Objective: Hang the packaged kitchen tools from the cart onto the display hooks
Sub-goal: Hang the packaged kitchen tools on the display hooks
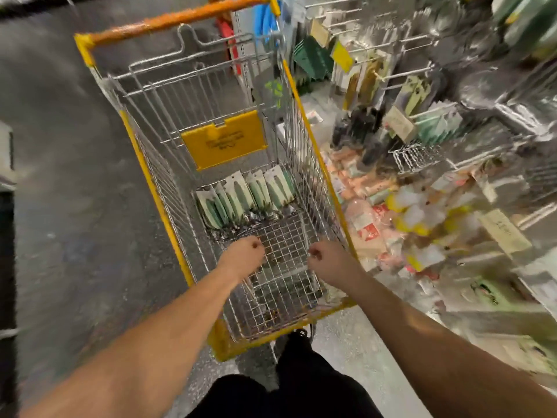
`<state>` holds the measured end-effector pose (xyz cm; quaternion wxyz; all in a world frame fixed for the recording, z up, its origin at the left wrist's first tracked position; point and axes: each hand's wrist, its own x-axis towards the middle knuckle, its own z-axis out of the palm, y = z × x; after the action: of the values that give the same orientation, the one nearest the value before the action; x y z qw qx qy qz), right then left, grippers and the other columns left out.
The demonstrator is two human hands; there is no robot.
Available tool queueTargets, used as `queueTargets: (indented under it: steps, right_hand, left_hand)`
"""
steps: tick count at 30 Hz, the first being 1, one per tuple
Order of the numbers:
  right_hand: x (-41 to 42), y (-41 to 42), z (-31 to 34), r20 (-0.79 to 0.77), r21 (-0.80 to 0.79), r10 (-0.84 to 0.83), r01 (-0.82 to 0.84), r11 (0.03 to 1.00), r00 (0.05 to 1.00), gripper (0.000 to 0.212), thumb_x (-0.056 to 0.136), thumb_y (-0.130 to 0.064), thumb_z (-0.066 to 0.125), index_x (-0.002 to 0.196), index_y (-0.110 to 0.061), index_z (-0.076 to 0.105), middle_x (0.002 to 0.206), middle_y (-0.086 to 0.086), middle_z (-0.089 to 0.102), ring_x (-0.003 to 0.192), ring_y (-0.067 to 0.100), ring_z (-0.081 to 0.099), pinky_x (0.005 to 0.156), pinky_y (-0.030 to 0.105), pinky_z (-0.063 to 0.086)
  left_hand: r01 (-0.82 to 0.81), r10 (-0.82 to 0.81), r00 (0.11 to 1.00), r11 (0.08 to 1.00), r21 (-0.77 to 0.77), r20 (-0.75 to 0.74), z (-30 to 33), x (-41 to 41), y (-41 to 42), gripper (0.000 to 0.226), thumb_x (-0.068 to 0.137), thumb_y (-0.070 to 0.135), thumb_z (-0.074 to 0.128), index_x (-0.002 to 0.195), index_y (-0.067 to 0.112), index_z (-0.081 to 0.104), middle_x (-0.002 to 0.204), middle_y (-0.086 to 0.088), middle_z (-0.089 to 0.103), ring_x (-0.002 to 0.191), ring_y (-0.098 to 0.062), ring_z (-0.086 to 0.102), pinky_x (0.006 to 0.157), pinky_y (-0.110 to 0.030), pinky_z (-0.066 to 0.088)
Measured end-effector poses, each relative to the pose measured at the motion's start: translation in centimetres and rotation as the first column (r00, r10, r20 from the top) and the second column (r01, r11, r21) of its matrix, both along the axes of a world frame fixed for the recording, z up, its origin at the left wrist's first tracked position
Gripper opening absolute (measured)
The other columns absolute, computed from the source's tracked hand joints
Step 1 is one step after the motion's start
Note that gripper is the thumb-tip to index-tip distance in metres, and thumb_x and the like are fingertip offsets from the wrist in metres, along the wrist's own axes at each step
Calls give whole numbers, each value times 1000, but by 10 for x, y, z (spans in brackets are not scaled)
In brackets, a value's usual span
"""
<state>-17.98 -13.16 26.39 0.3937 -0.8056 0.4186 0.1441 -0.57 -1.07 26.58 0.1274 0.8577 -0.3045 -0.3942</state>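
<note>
Several packaged kitchen tools (244,194), white cards with green handles and metal ends, lie in a row on the floor of the wire cart (144,164), towards its far end. My left hand (244,254) and my right hand (328,260) reach down inside the cart, nearer to me than the packages. Both have their fingers curled and nothing shows in them. Neither hand touches a package. The display hooks (401,40) jut out from the shelving on the right, some bare, some hung with carded goods. The picture is blurred by motion.
The cart has a yellow rim, an orange handle (180,19) at its far end and a yellow flap (224,140). It stands close beside the shelving. Lower shelves (422,224) at the right hold bagged goods. Grey floor (66,206) lies to the left.
</note>
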Motion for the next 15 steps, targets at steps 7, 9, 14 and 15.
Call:
queueTargets:
  steps: [7,9,14,15]
  right_hand:
    - [80,-58,-65,-142,63,18,-9,998,990,40,94,-35,52,130,-18,58,114,2,67,83,15,63,83,37,55]
    - [101,-69,-87,-173,78,3,10,997,985,45,96,-38,51,136,-18,53,125,5,64,95,20,64,87,36,52]
    - [159,-89,-142,-163,139,-88,112,984,983,48,101,-33,50,145,-14,45,129,7,63,92,18,62,83,30,47]
    - [170,-93,-153,-159,147,-107,131,980,981,45,102,-31,50,143,-13,46,126,7,63,88,17,62,79,28,45]
  left_hand:
    - [-86,91,995,989,120,-44,-54,70,-43,28,101,23,41,115,12,62,108,-6,70,85,-19,66,72,-31,54]
    - [-113,121,991,987,111,-66,-72,89,-58,22,102,20,42,113,11,59,102,-8,69,79,-18,65,72,-35,57]
    - [-240,253,962,964,118,-102,-127,146,-104,35,104,21,40,131,5,57,112,-13,66,91,-27,66,82,-38,57]
    - [-282,302,943,948,147,-139,-134,155,-112,36,103,18,41,130,1,58,119,-18,66,102,-33,65,89,-40,56]
